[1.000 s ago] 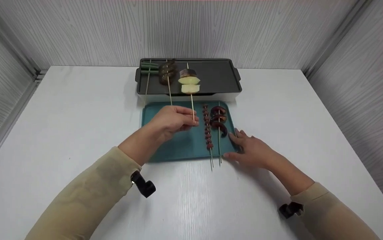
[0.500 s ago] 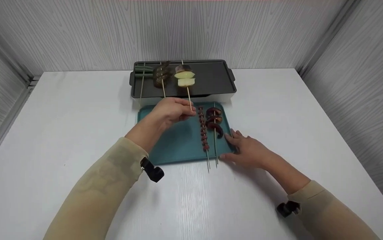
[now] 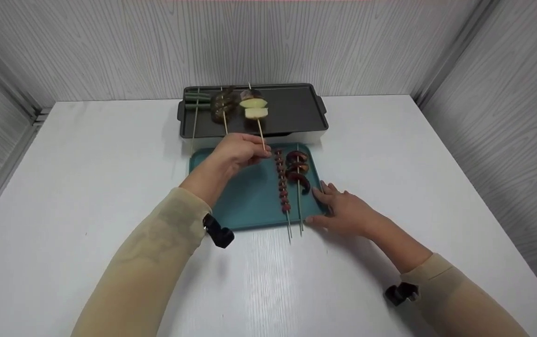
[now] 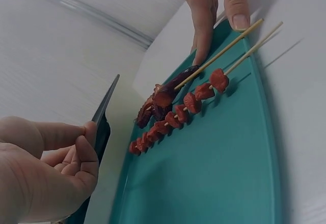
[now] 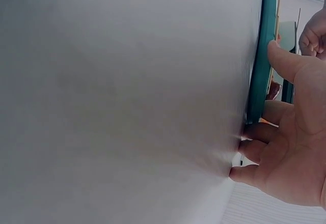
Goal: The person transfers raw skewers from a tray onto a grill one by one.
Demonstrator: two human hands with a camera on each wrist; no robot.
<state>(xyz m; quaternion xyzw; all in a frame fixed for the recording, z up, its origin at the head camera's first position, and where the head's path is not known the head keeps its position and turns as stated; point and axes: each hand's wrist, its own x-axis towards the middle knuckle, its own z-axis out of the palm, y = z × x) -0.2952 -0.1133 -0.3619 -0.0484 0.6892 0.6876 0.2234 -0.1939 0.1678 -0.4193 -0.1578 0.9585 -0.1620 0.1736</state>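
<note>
Head view: the stick of a three-piece skewer is pinched by the left hand, its food held beyond the grip, over the griddle; whether they touch cannot be told. Right of the grip, a red-bead skewer and curled dark-red skewer are borne on the teal tray, its near corner touched by the right hand, fingers spread.
</note>
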